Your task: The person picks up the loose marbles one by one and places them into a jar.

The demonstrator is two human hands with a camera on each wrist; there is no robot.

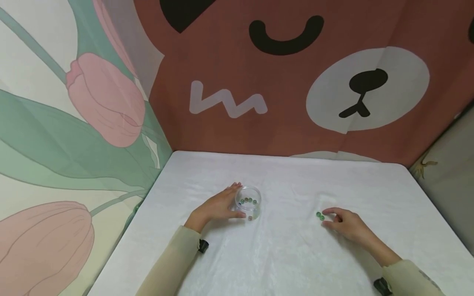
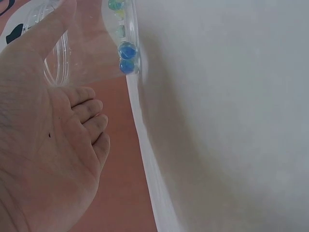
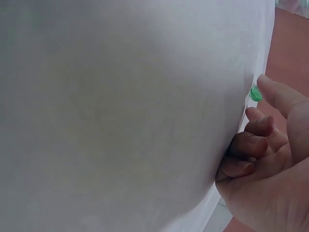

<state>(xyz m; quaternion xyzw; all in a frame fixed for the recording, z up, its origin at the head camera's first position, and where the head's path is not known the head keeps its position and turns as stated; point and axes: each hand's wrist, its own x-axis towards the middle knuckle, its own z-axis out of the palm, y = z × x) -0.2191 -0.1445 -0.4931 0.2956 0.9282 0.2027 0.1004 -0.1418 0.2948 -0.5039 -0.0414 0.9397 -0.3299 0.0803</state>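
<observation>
A clear round plastic jar (image 1: 248,198) with several glass marbles inside stands on the white-covered table. My left hand (image 1: 221,205) holds it from the left side, fingers behind and thumb in front. In the left wrist view, blue marbles (image 2: 127,58) show through the jar's wall next to that hand (image 2: 58,130). Two green marbles (image 1: 320,216) lie together on the cloth to the right. Beside them is my right hand (image 1: 348,225), thumb and index finger spread apart at the marbles. The right wrist view shows a green marble (image 3: 256,93) near the thumb tip.
A white cloth (image 1: 289,255) covers the table. Behind it hangs a brown backdrop (image 1: 222,135) with a printed bear face, and a floral curtain (image 1: 107,164) borders the left edge. The table's back edge meets the backdrop.
</observation>
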